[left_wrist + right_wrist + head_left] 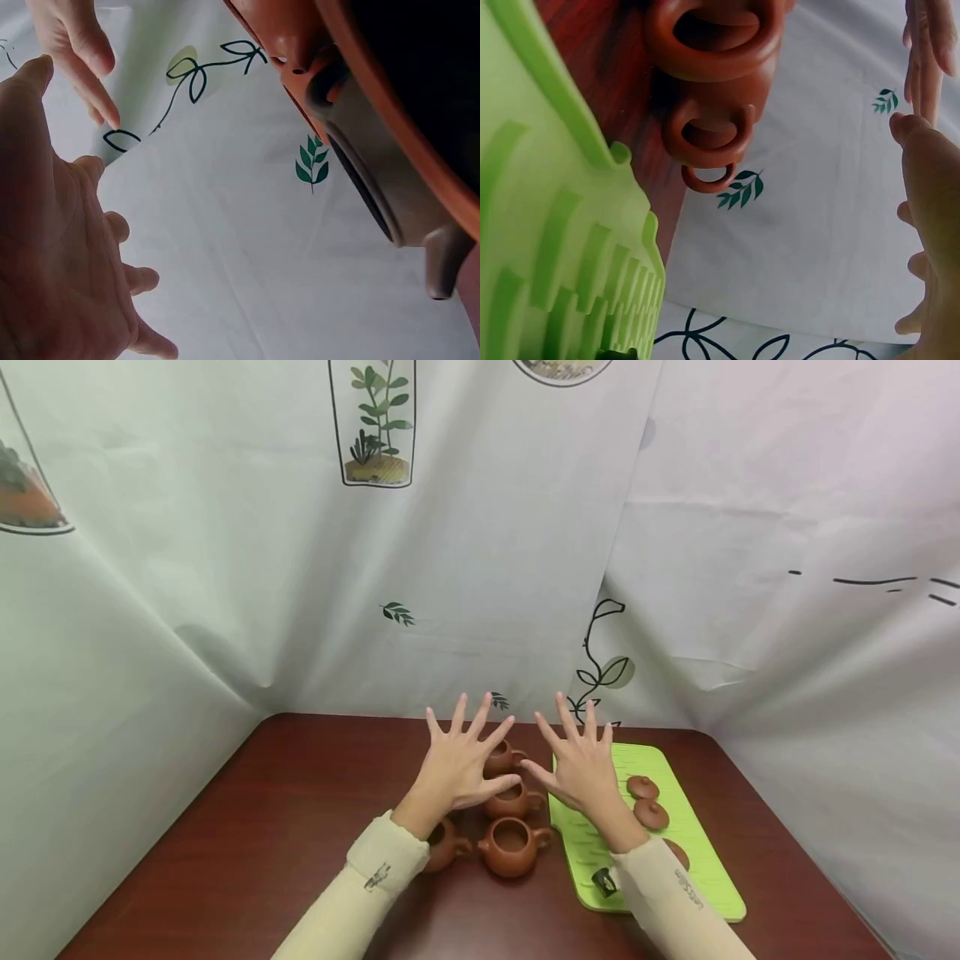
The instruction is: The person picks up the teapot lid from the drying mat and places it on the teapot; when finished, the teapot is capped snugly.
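Both hands hover over the dark red table with fingers spread and backs up, holding nothing. My left hand (456, 766) is above several lidless clay teapots; one reddish-brown teapot (512, 860) stands nearest the front, and another teapot (444, 852) is partly behind the left sleeve. A darker grey-brown teapot (397, 172) shows in the left wrist view. Over the left part of a green ridged tray (701, 860) is my right hand (585, 770). Reddish-brown lids lie on that tray: a far lid (642, 787), a middle lid (651, 814), and a near lid (678, 853) partly hidden by the right arm.
A small black object (603, 882), its kind unclear, sits at the tray's near left, next to the right sleeve. White cloth (487, 568) with plant prints hangs behind and along both sides of the table (247, 827).
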A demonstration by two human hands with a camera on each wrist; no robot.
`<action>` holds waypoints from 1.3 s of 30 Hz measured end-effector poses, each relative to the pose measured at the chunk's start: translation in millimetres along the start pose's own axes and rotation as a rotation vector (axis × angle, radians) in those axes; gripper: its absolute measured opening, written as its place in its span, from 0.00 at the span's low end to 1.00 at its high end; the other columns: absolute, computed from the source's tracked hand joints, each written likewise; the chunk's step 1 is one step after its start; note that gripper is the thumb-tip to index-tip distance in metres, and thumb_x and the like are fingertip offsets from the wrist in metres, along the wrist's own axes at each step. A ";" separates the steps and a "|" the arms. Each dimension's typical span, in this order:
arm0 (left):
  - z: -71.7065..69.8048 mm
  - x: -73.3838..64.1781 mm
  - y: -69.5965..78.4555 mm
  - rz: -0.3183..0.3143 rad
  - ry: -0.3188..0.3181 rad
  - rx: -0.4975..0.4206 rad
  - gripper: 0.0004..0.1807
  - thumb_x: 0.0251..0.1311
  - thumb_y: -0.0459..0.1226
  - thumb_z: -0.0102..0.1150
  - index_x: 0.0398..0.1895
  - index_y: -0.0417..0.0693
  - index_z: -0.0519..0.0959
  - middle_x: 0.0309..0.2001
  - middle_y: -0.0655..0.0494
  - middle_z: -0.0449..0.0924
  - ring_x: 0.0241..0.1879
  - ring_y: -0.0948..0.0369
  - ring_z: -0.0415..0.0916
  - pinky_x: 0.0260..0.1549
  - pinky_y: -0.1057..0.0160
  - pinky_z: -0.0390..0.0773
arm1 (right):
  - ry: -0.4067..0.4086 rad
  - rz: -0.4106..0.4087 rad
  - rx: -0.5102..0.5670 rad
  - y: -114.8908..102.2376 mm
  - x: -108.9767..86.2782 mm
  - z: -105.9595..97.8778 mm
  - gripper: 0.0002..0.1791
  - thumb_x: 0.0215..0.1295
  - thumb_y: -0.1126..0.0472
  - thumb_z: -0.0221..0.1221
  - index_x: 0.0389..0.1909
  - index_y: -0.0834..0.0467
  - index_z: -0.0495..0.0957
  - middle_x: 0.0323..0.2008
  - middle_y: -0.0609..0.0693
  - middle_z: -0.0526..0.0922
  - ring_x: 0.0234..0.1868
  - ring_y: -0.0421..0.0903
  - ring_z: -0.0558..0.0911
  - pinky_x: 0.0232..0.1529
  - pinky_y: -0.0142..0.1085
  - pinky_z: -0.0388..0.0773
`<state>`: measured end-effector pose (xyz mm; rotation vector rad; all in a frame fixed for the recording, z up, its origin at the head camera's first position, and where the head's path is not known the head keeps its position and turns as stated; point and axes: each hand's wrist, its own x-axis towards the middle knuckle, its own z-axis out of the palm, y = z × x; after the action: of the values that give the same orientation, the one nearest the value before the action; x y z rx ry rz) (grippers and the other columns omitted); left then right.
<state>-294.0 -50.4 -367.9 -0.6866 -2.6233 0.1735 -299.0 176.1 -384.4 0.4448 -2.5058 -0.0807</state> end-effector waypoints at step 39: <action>7.2 -75.5 -41.5 0.005 -0.139 -0.681 0.34 0.57 0.64 0.62 0.65 0.63 0.74 0.63 0.60 0.72 0.62 0.53 0.69 0.53 0.38 0.70 | -0.170 0.157 0.799 54.9 -68.4 -23.5 0.16 0.67 0.54 0.64 0.52 0.56 0.83 0.51 0.52 0.83 0.49 0.57 0.81 0.48 0.53 0.78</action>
<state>-255.8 -123.8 -392.8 -0.9155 -2.8051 -0.7275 -249.3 251.5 -393.6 0.5600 -2.6448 1.0060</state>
